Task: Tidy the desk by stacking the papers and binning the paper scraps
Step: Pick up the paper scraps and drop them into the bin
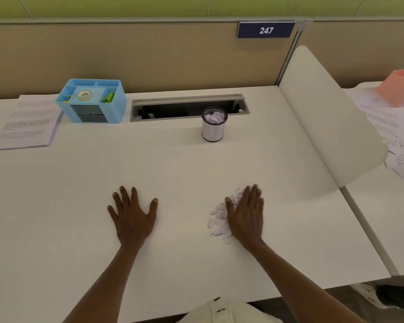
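Far left, against the partition: papers [25,122] squared into a stack, long axis running away from the desk edge, print facing up. Beside them, touching or nearly so, a blue organiser [92,101] with a tape roll on top.

Centre left: left hand [132,216] flat on the desk [56,206], fingers straight and spread, holding nothing.

Further back, right of centre: bin [214,124], upright, mouth up, already heaped with scraps, just in front of the cable slot [187,108].

Right: scraps [219,220] in a loose pile near the front edge, stretched roughly front to back along the thumb side of the right hand [246,214]. That hand flat, fingers straight and together, edge against the pile, gripping nothing.

Step in hand, judging by this: herding the last scraps together. Next move likely calls for cupping both hands round the pile, lifting it whole, and carrying it well forward to the bin without shedding bits.
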A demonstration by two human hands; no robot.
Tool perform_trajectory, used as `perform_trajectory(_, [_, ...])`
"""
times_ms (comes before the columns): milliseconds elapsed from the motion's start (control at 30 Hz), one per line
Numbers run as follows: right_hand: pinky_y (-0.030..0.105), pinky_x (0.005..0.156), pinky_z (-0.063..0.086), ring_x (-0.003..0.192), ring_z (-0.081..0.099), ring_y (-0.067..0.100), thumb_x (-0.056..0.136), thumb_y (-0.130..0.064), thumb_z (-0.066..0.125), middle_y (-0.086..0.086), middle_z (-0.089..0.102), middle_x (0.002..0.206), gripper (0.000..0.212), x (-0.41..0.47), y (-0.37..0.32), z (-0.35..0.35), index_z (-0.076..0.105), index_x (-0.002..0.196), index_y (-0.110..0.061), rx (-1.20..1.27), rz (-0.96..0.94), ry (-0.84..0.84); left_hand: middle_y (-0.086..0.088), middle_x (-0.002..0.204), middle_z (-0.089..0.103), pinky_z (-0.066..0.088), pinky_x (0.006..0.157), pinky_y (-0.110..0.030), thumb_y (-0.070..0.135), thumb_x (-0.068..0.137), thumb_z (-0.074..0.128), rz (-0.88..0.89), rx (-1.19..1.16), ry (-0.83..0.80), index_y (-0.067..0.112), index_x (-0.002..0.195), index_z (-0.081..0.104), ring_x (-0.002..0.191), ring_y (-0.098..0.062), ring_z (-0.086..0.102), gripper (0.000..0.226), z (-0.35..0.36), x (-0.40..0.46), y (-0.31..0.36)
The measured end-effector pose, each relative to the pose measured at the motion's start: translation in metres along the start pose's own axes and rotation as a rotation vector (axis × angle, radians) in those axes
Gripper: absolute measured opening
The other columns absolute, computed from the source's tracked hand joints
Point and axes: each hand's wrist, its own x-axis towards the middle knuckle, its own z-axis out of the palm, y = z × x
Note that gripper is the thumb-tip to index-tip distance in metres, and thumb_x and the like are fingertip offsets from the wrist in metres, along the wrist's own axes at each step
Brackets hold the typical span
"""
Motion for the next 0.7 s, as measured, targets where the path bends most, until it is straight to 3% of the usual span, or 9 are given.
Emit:
perform_trajectory(133, [0.041, 0.122, 0.007, 0.149, 0.004, 0.030, 0.096, -0.059, 0.026, 0.020, 0.006, 0.159, 0.082, 0.012, -0.032, 0.010, 0.011, 0.152, -0.001, 0.033, -0.088, -0.068, -0.014, 0.165, 0.010, 0.004, 0.122, -0.055, 0.072, 0.086, 0.021, -0.001, 0.008, 0.006, 0.012, 0.155, 0.025, 0.153, -0.032, 0.002, 0.092, 0.000, 0.000, 0.001])
perform_trajectory(233, [0.039, 0.121, 0.005, 0.149, 0.002, 0.027, 0.098, -0.053, 0.033, 0.016, 0.007, 0.160, 0.076, 0.024, -0.042, 0.009, 0.011, 0.152, -0.005, 0.193, -0.151, -0.134, -0.014, 0.165, 0.011, 0.005, 0.122, -0.055, 0.072, 0.087, 0.023, -0.003, 0.004, 0.007, 0.012, 0.155, 0.026, 0.153, -0.032, 0.003, 0.091, 0.000, 0.000, 0.001])
perform_trajectory(367, [0.034, 0.116, 0.023, 0.141, 0.027, 0.028, 0.097, -0.039, 0.051, 0.013, 0.030, 0.153, 0.067, 0.044, -0.025, -0.017, 0.026, 0.148, -0.004, 0.347, -0.270, -0.182, -0.014, 0.165, 0.011, 0.005, 0.122, -0.055, 0.071, 0.087, 0.024, -0.003, 0.000, 0.004, 0.012, 0.155, 0.027, 0.153, -0.033, 0.003, 0.090, -0.001, 0.000, 0.002])
perform_trajectory(500, [0.029, 0.114, 0.025, 0.142, 0.027, 0.019, 0.090, -0.052, 0.056, 0.002, 0.032, 0.154, 0.069, 0.057, -0.002, -0.041, 0.035, 0.147, -0.019, 0.104, -0.502, -0.429, -0.014, 0.165, 0.012, 0.006, 0.121, -0.056, 0.071, 0.087, 0.024, 0.002, 0.006, 0.008, 0.012, 0.154, 0.027, 0.152, -0.034, 0.004, 0.090, -0.001, -0.001, 0.001])
perform_trajectory(567, [0.028, 0.113, 0.026, 0.142, 0.026, 0.017, 0.089, -0.046, 0.061, 0.000, 0.029, 0.155, 0.067, 0.056, 0.004, -0.044, 0.035, 0.147, -0.025, -0.001, -0.600, -0.505, -0.015, 0.164, 0.012, 0.006, 0.121, -0.056, 0.071, 0.087, 0.023, 0.004, 0.002, 0.013, 0.011, 0.154, 0.028, 0.152, -0.034, 0.004, 0.091, -0.001, -0.001, 0.001])
perform_trajectory(633, [0.031, 0.109, 0.035, 0.137, 0.034, 0.020, 0.089, -0.029, 0.065, 0.000, 0.034, 0.153, 0.057, 0.052, 0.006, -0.043, 0.044, 0.142, -0.026, -0.062, -0.641, -0.467, -0.014, 0.165, 0.012, 0.005, 0.122, -0.055, 0.072, 0.087, 0.023, 0.003, -0.001, 0.012, 0.011, 0.154, 0.027, 0.152, -0.034, 0.004, 0.091, -0.001, -0.001, 0.001])
perform_trajectory(700, [0.034, 0.093, 0.046, 0.116, 0.050, 0.026, 0.091, -0.017, 0.061, 0.001, 0.052, 0.137, 0.035, 0.048, 0.002, -0.043, 0.059, 0.126, -0.020, -0.070, -0.699, -0.346, -0.014, 0.165, 0.012, 0.005, 0.122, -0.055, 0.071, 0.087, 0.024, 0.003, -0.002, 0.011, 0.011, 0.154, 0.027, 0.152, -0.033, 0.004, 0.091, -0.001, 0.000, 0.001])
